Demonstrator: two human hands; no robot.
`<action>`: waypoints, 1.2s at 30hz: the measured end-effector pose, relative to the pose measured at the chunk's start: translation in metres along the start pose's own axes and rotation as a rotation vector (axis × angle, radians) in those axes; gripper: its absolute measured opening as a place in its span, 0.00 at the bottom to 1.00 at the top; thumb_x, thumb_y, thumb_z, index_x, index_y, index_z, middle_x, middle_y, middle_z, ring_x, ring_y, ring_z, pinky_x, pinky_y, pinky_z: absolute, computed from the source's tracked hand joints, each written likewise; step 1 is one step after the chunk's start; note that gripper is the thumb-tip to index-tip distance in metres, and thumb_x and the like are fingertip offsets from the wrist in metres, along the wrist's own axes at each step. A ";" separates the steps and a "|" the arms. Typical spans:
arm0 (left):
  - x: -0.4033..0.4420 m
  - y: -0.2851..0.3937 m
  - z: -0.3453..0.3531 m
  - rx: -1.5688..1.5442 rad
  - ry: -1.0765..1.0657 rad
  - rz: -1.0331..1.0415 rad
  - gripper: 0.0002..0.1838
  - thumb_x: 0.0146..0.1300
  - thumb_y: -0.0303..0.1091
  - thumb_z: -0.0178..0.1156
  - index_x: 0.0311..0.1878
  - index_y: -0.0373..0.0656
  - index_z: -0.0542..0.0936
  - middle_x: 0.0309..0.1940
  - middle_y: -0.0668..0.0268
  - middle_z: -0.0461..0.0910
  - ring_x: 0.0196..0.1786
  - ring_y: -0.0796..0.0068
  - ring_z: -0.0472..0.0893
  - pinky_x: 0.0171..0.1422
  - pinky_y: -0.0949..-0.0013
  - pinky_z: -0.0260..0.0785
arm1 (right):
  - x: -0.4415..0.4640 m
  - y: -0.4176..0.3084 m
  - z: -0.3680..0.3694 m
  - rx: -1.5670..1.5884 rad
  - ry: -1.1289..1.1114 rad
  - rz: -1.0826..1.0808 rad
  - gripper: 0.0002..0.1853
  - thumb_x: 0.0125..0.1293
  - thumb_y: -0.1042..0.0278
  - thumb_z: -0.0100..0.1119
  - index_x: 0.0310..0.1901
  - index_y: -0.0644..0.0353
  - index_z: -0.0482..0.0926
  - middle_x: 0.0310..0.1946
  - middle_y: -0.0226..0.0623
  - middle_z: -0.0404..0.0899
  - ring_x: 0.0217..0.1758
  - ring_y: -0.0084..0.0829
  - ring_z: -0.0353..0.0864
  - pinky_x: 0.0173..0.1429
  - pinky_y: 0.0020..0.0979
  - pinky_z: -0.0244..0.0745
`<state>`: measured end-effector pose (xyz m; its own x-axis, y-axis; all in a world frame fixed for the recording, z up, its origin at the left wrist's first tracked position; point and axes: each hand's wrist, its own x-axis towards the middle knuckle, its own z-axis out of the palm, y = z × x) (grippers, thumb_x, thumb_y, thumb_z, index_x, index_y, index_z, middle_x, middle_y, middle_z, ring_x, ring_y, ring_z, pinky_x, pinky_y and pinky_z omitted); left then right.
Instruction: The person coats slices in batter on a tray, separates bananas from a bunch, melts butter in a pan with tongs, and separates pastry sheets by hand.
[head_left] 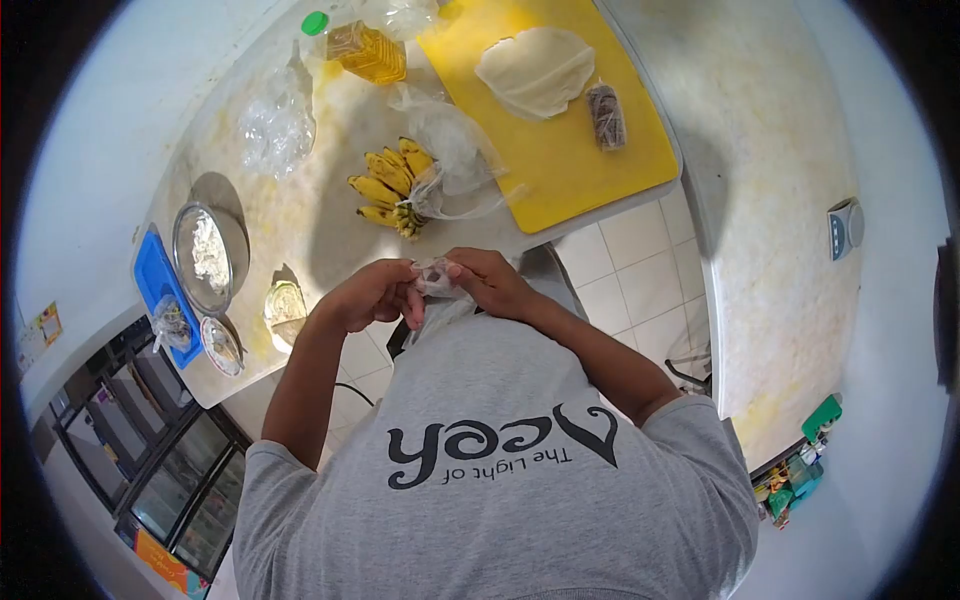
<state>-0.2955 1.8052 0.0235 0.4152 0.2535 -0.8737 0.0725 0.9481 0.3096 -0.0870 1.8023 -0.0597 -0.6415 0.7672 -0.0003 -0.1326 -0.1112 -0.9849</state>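
Note:
Both hands meet in front of the chest at the counter's near edge, holding a small clear plastic bag (pixel 436 277) between them. My left hand (pixel 372 295) pinches one side of it. My right hand (pixel 490 281) grips the other side with thumb and fingers. Something small and dark shows inside the plastic, too small to make out. Just beyond the hands lies a bunch of bananas (pixel 390 182), partly in a clear bag (pixel 460 150). A yellow mat (pixel 560 185) bears a flat white sheet (pixel 535 72) and a dark wrapped roll (pixel 606 117).
An oil bottle (pixel 366 52) and crumpled plastic (pixel 272 130) lie farther back. On the left are a metal bowl (pixel 238 250) of white stuff, a blue tray (pixel 152 268), a plate (pixel 222 347) and an opened packet (pixel 285 307). A scale (pixel 845 229) is at far right.

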 end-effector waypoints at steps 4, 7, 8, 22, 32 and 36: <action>-0.008 0.003 0.003 0.068 -0.007 0.150 0.18 0.68 0.47 0.41 0.34 0.42 0.71 0.18 0.63 0.77 0.15 0.78 0.71 0.17 0.82 0.53 | 0.004 -0.008 -0.006 -0.073 0.012 0.020 0.15 0.72 0.64 0.42 0.38 0.68 0.74 0.25 0.39 0.72 0.27 0.28 0.70 0.35 0.29 0.68; -0.020 0.008 0.008 0.020 -0.015 0.376 0.22 0.67 0.54 0.44 0.36 0.42 0.72 0.16 0.65 0.74 0.15 0.78 0.68 0.21 0.80 0.56 | 0.012 -0.034 -0.006 -0.067 0.024 0.040 0.17 0.73 0.62 0.40 0.40 0.67 0.75 0.26 0.37 0.74 0.29 0.25 0.71 0.36 0.27 0.68; -0.019 0.001 -0.001 -0.077 -0.093 0.535 0.24 0.66 0.57 0.45 0.37 0.42 0.72 0.17 0.65 0.74 0.17 0.78 0.70 0.24 0.79 0.58 | 0.016 -0.047 -0.003 -0.016 0.024 0.045 0.18 0.73 0.61 0.39 0.42 0.67 0.75 0.27 0.36 0.75 0.31 0.24 0.72 0.39 0.26 0.69; 0.069 -0.050 0.000 -0.238 0.510 1.023 0.12 0.69 0.37 0.48 0.44 0.38 0.72 0.31 0.68 0.75 0.30 0.77 0.77 0.35 0.73 0.71 | 0.151 -0.046 -0.077 0.161 0.052 -0.041 0.15 0.72 0.62 0.42 0.48 0.64 0.75 0.44 0.34 0.79 0.43 0.25 0.78 0.46 0.27 0.74; 0.050 -0.104 -0.076 0.224 1.235 0.637 0.20 0.56 0.42 0.66 0.44 0.37 0.74 0.27 0.67 0.76 0.29 0.78 0.73 0.35 0.71 0.68 | 0.200 0.032 -0.302 -1.212 0.381 0.672 0.45 0.47 0.43 0.67 0.63 0.54 0.58 0.56 0.48 0.71 0.58 0.51 0.70 0.57 0.43 0.70; 0.088 -0.126 -0.108 0.337 1.383 0.593 0.18 0.57 0.40 0.64 0.42 0.36 0.74 0.29 0.63 0.76 0.27 0.76 0.73 0.30 0.70 0.66 | 0.213 0.055 -0.311 -1.048 0.294 0.646 0.37 0.45 0.47 0.69 0.56 0.55 0.71 0.49 0.44 0.78 0.51 0.42 0.77 0.54 0.38 0.73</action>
<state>-0.3659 1.7292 -0.1329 -0.6663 0.7202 -0.1931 0.4799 0.6125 0.6282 0.0040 2.1563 -0.1682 -0.1565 0.8860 -0.4365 0.8877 -0.0675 -0.4554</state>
